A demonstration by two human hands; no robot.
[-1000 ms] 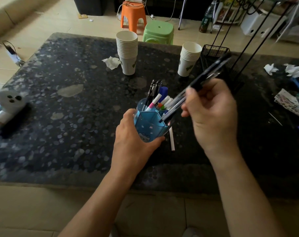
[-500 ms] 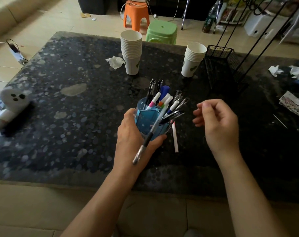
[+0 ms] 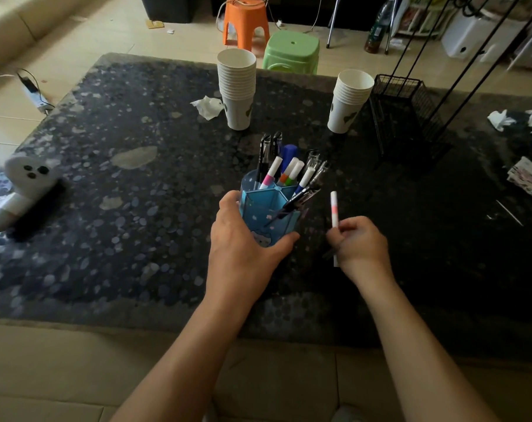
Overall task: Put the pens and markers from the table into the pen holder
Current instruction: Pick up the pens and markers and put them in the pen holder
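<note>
On dark speckled table (image 3: 112, 208): left hand (image 3: 243, 239) wrapped around blue pen holder (image 3: 269, 213); right hand (image 3: 362, 243) pinching white marker (image 3: 334, 208). Behind: two cup stacks (image 3: 237, 89), wire basket (image 3: 405, 99), stools (image 3: 290, 50) on tiled floor (image 3: 118, 32).

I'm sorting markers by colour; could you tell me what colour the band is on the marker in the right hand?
Pink, on a white marker, seen in the head view.

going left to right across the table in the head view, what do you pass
white cylindrical gadget with black dots → crumpled white tissue → tall stack of white paper cups → blue plastic pen holder → white marker with pink band → shorter stack of white paper cups → black wire mesh basket
</note>
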